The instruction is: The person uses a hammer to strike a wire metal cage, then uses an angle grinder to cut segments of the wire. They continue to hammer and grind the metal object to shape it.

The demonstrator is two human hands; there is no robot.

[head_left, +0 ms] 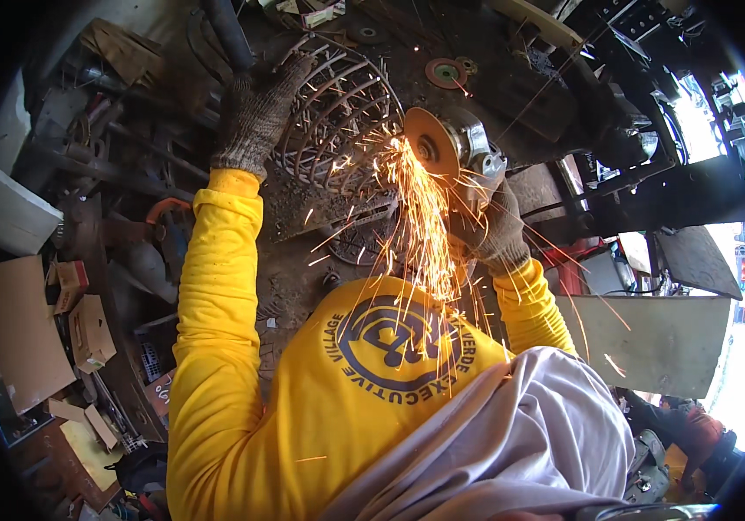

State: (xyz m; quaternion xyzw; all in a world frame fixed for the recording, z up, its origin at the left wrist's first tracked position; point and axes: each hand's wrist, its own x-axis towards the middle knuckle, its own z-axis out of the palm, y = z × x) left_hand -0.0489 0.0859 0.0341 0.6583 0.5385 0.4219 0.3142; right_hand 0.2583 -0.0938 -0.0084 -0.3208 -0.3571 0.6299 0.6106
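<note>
Left of the metal grille, the half-open left hand touches it, grip unclear; rightward, the right hand clasps a grinder.

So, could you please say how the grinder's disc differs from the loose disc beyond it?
The grinder's disc is mounted and tilted, sparks streaming beside it; the loose disc lies flat, unattached. The grinder's disc looks orange-brown, while the loose disc has a greenish middle and reddish rim. Both are round.

Dirty brown floor — bright daylight at right
</note>
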